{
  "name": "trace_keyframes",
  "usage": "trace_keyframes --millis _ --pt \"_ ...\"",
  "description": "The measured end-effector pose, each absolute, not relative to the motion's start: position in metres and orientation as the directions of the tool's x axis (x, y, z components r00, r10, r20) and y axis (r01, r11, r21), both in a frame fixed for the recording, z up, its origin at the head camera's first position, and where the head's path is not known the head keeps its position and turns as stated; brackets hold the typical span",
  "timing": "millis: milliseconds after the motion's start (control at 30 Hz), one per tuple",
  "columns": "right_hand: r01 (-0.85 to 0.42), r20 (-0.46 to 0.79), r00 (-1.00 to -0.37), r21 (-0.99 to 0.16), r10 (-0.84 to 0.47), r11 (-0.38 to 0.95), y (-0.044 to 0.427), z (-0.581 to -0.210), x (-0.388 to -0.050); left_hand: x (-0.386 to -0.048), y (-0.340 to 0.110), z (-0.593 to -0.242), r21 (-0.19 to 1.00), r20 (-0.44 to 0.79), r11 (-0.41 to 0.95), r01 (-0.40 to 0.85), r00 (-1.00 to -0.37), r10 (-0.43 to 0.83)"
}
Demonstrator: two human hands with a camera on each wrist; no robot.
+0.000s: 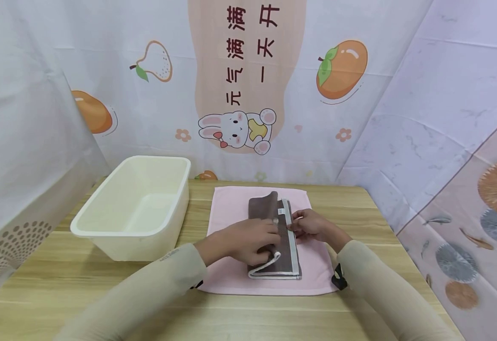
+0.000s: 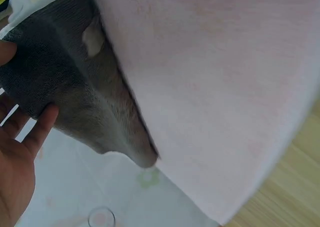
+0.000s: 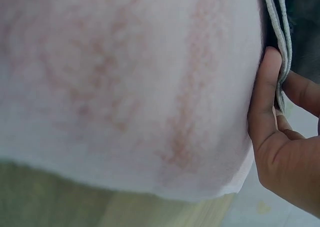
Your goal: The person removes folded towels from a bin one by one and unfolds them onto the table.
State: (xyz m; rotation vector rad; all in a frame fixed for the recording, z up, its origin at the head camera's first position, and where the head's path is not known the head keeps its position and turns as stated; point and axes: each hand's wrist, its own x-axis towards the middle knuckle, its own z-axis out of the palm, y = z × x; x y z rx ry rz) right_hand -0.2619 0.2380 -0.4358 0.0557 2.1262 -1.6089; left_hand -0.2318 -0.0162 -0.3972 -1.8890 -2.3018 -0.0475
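Observation:
A dark brown towel (image 1: 286,255) with a white border lies folded on a pink towel (image 1: 231,203). My left hand (image 1: 252,240) grips the raised left flap of the brown towel and holds it up off the layer below. In the left wrist view, the thumb and fingers of my left hand (image 2: 17,162) lie on the brown cloth (image 2: 65,67). At the brown towel's right edge, my right hand (image 1: 310,223) pinches the white border. The right wrist view shows the stacked edges (image 3: 277,27) between the thumb and fingers of my right hand (image 3: 285,142). A small white label (image 1: 281,211) shows near the top.
A cream plastic basin (image 1: 131,233) stands on the wooden table (image 1: 206,317) to the left of the towels. Printed cloth curtains (image 1: 159,118) hang behind the table and at both sides.

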Motion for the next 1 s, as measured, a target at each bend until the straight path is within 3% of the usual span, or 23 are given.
trace_keyframes --millis 267,367,500,633,867,1000 --pt "0.311 -0.386 -0.892 -0.901 -0.236 0.301 0.239 -0.435 -0.262 -0.224 -0.075 -0.391 -0.081 0.226 0.264 0.961 -0.240 0.944" --pt "0.311 -0.388 -0.891 -0.901 -0.238 0.303 0.239 -0.436 -0.263 -0.219 -0.102 -0.399 -0.088 0.145 0.332 0.939 -0.318 0.937" --pt "0.315 -0.391 -0.891 -0.899 -0.232 0.304 0.241 -0.437 -0.262 -0.211 -0.130 -0.411 -0.056 -0.056 0.443 0.895 -0.445 0.894" --pt "0.311 -0.386 -0.895 -0.899 -0.223 0.308 0.241 -0.436 -0.263 -0.207 -0.144 -0.414 0.037 -0.129 0.515 0.856 -0.507 0.852" --pt "0.327 -0.403 -0.888 -0.893 -0.222 0.309 0.241 -0.437 -0.262 -0.210 -0.139 -0.413 0.136 -0.056 0.541 0.830 -0.539 0.841" --pt "0.334 -0.411 -0.883 -0.890 -0.228 0.310 0.238 -0.435 -0.261 -0.215 -0.132 -0.420 0.231 -0.015 0.599 0.766 -0.613 0.790"
